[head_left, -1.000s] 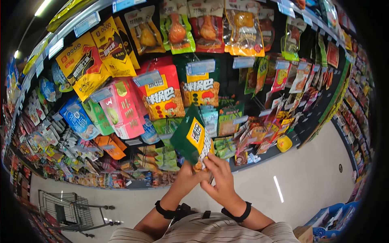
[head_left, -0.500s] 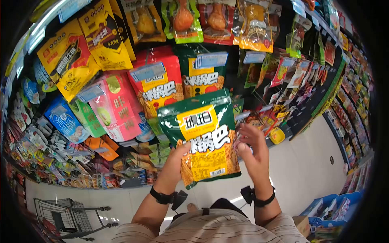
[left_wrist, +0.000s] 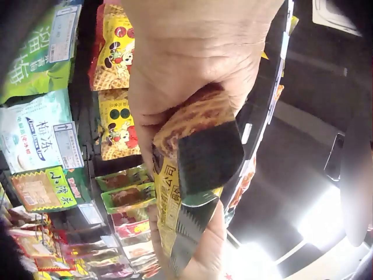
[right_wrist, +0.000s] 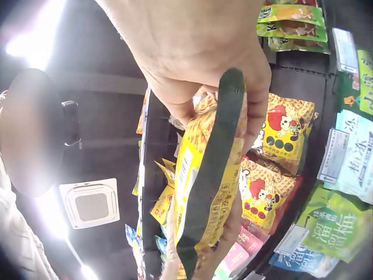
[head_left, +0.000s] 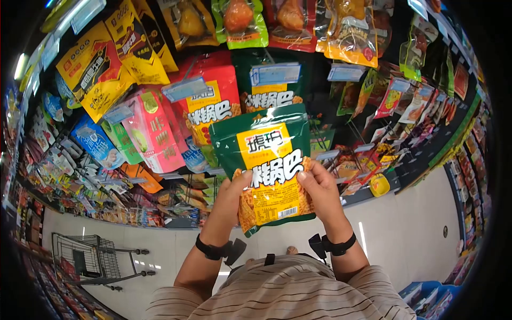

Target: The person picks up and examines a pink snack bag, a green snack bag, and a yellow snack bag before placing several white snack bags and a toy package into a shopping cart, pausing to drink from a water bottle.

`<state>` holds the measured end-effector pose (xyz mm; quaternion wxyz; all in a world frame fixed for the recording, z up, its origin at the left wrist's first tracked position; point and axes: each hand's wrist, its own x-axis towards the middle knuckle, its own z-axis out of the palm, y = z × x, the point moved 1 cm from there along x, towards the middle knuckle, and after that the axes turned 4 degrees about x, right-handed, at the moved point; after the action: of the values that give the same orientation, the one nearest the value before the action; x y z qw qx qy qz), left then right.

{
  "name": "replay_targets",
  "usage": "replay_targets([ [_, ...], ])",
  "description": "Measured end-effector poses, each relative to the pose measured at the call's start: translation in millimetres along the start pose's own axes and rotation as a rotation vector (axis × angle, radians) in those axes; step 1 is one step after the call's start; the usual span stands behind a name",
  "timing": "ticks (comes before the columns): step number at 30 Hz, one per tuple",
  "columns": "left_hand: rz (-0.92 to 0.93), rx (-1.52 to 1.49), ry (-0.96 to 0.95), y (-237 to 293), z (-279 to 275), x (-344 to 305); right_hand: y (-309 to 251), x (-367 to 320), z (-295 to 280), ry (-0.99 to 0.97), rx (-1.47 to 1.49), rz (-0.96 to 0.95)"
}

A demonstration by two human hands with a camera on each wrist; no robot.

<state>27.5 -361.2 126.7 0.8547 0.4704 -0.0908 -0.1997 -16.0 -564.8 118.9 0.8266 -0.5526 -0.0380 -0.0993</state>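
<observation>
Drumstick packs [head_left: 238, 21] hang in a row along the top of the rack, with price tags [head_left: 276, 74] below them. Yellow bags [head_left: 95, 72] hang at upper left, above a pink bag [head_left: 152, 130] and a blue bag [head_left: 97, 143]. A yellow tub [head_left: 380, 185] sits low at right. A cart [head_left: 88, 258] stands on the pale floor [head_left: 394, 229] at lower left; blue boxes [head_left: 426, 298] are at lower right.

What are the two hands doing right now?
Left hand: holding one side of the green and yellow snack bag, thumb in front.
Right hand: holding the other side, thumb in front too.
</observation>
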Motion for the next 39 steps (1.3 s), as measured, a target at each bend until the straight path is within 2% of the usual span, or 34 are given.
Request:
replay_targets([
  [1,0.025,0.01,0.058,-3,5,0,6,9,-16,-0.054,-0.074,0.025],
  [5,0.097,0.1,0.28,-12,20,-6,-21,11,-31,0.036,-0.718,-0.473],
  [8,0.237,0.338,0.273,-19,35,-8,-51,7,-31,-0.19,-0.694,-0.492],
  [9,0.292,0.465,0.279,-25,38,-7,-55,8,-27,-0.297,-0.548,-0.351],
  [12,0.448,0.865,0.301,-38,68,-8,-48,16,-27,-0.421,-0.391,-0.29],
  [13,0.465,0.935,0.248,-43,73,-6,-43,21,-33,-0.47,-0.365,-0.222],
  [16,0.688,1.551,0.185,-44,95,-6,-41,28,-44,-0.54,-0.331,-0.216],
  [20,0.675,1.771,0.227,-50,115,0,-21,34,-59,-0.603,-0.275,-0.136],
  [22,0.609,1.872,0.216,-42,131,1,-21,39,-64,-0.507,-0.08,-0.022],
  [24,0.595,1.79,0.206,-33,135,7,-20,50,-74,-0.405,0.035,0.115],
  [26,0.655,1.714,0.226,-24,124,17,-23,61,-84,-0.364,0.008,0.116],
  [28,0.741,1.625,0.385,-5,120,25,-31,71,-89,-0.332,0.069,0.127],
  [29,0.755,1.366,0.458,4,114,32,-26,78,-93,-0.326,0.113,0.115],
  [30,0.819,1.371,0.519,17,103,41,-28,83,-95,-0.318,0.12,0.112],
  [31,0.707,1.232,0.627,33,115,46,-31,88,-96,-0.311,0.126,0.11],
  [32,0.777,1.267,0.617,46,99,60,-34,92,-98,-0.304,0.13,0.105],
  [34,0.744,1.143,0.599,62,105,82,-32,101,-102,-0.31,0.093,0.091],
  [39,0.664,0.781,0.4,75,109,102,-38,116,-103,-0.296,0.11,0.071],
])
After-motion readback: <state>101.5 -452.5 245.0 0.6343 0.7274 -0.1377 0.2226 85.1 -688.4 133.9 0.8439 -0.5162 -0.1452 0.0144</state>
